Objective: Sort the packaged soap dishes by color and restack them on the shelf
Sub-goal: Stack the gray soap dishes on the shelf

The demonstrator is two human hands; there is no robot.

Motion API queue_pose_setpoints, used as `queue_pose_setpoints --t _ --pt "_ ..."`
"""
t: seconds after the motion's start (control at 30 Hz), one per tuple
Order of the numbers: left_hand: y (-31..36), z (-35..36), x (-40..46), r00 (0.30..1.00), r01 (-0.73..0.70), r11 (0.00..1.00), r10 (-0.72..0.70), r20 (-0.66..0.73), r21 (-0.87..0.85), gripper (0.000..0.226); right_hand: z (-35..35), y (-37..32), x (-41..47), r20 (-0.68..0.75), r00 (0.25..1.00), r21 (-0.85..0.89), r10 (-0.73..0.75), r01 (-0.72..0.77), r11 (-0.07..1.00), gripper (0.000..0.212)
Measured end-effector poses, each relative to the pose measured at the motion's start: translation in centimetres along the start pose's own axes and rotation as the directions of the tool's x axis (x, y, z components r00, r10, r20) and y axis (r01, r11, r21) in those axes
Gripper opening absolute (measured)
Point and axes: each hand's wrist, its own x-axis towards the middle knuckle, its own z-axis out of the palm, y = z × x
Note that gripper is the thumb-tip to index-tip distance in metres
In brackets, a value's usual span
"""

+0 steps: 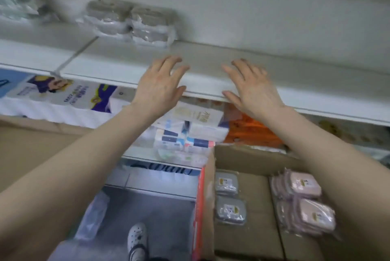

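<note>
Both hands, left (160, 83) and right (253, 90), hover empty with fingers spread over the shelf (211, 58); best fetch grey dishes (229, 197) at 5 o'clock, stacking beside those at 11 o'clock (128, 22)

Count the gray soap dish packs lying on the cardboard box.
2. One gray pack lies farther from the person, the other gray pack nearer, both left of the pink packs. The right forearm may hide others.
</note>
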Motion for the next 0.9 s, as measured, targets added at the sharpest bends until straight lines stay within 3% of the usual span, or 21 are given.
queue_pose_setpoints --t 0.1,0.23,0.37,0.43,0.57,0.77,0.9 --pt "6.6 2.3 -3.4 0.999 -0.038 0.996 0.039 0.01 -0.075 0.04 0.6 1.8 -7.4 0.012 1.0 0.058 0.02 -0.021 0.998 0.059" --pt "13.8 6.0 -8.6 0.982 -0.019 0.977 0.058 0.177 -0.213 0.043 2.9 2.6 -16.4 0.019 1.0 0.152 0.012 -0.015 0.988 0.052" --pt "19.5 9.3 -13.6 0.92 0.031 0.961 0.08 0.385 -0.274 0.048 6.5 2.0 -25.0 0.198 0.98 0.195 0.023 -0.062 0.979 0.056" --pt "21.4 11.2 -15.6 0.872 0.051 0.951 0.107 0.478 -0.305 0.05 8.4 1.3 -28.5 0.354 0.934 0.215 0.05 -0.133 0.968 0.063" --pt "22.3 13.0 -18.6 0.784 0.04 0.961 0.14 0.605 -0.274 0.053 12.1 -1.1 -33.0 0.663 0.749 0.264 0.024 -0.264 0.928 0.072" --pt "22.0 13.8 -20.0 0.792 -0.054 0.969 0.189 0.58 -0.242 0.042 18.4 -4.6 -35.1 0.801 0.599 0.299 -0.021 -0.369 0.88 0.087" --pt "22.0 14.2 -20.4 0.783 -0.054 0.973 0.182 0.596 -0.226 0.043 20.5 -6.1 -35.9 0.833 0.553 0.268 0.015 -0.426 0.864 0.093"
